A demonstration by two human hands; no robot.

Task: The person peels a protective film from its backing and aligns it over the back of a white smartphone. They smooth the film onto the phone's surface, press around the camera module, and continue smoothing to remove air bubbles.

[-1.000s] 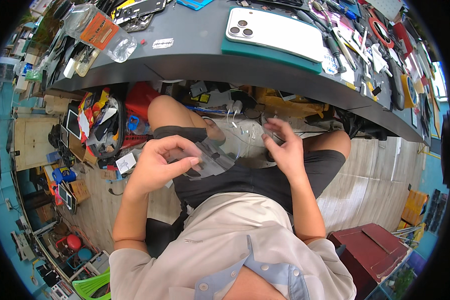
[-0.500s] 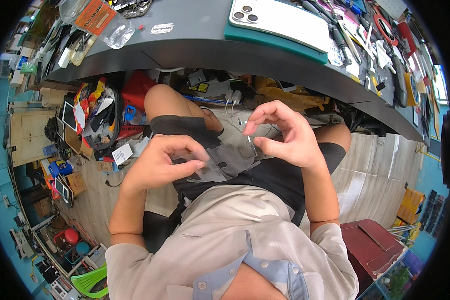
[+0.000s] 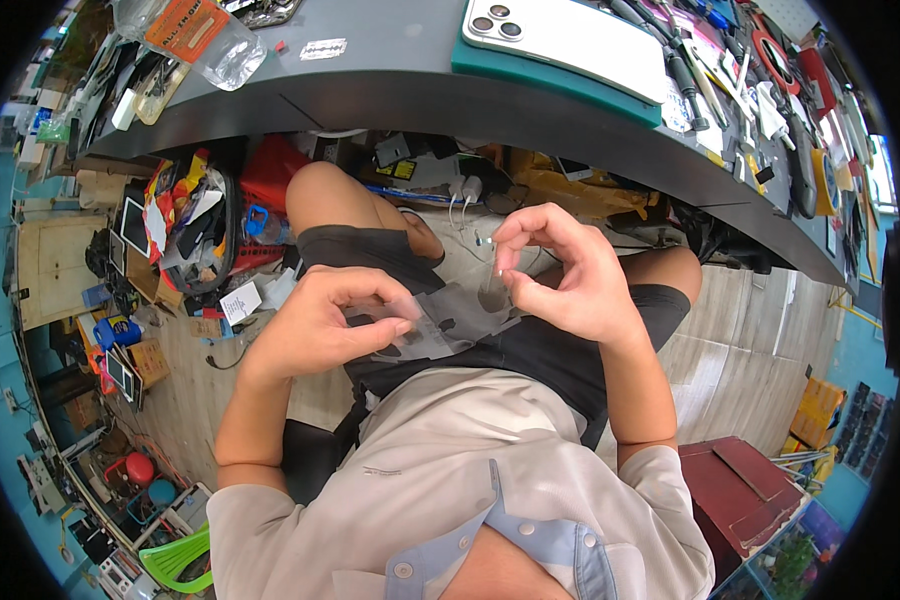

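Observation:
A thin, see-through film sheet (image 3: pixel 454 312) with dark cut-out shapes hangs over my lap, in front of my dark shorts. My left hand (image 3: pixel 332 318) grips its left end between thumb and fingers. At the film's upper right corner, my right hand (image 3: pixel 568 272) pinches with thumb and forefinger. What lies right between those fingertips is small and hard to make out, but the film's edge runs up to them. Above, on the desk, a white phone (image 3: pixel 580 52) with several camera lenses lies face down on a teal block (image 3: pixel 470 60).
The grey desk edge (image 3: pixel 390 105) curves across, beyond my hands. On it lie a razor blade (image 3: pixel 323 49), a clear bottle (image 3: pixel 232 60) with an orange label, and crowded tools (image 3: pixel 695 85) at right. Below stands a bin (image 3: pixel 202 235) full of scraps; a dark red case (image 3: pixel 735 495) is at lower right.
My right thumb and forefinger have closed from a gap into a pinch at the film's corner. My left hand keeps its hold; the view has shifted slightly.

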